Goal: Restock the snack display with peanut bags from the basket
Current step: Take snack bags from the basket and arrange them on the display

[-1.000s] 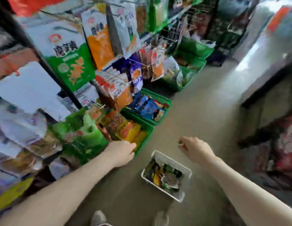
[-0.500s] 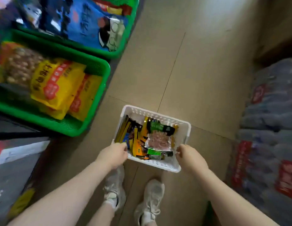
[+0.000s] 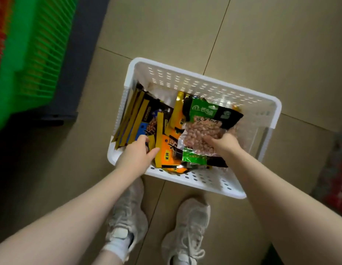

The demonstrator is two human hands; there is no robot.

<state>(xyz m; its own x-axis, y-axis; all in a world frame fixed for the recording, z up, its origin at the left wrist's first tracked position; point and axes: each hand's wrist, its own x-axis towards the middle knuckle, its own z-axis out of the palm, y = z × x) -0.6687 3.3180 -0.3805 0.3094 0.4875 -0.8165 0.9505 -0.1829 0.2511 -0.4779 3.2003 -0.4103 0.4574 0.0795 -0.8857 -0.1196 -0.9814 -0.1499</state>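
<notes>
Both hands in white basket, right hand gripping peanut bag

Clear green-and-black peanut bag lies tilted atop orange snack packets — inside the white basket.

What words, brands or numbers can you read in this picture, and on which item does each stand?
"王", perhaps followed by "小": on the blue patch of the orange packet.
Green-and-black peanut bag: white logo and a line of characters, too blurred to read.
Black-and-yellow packets: print too small to read.
</notes>
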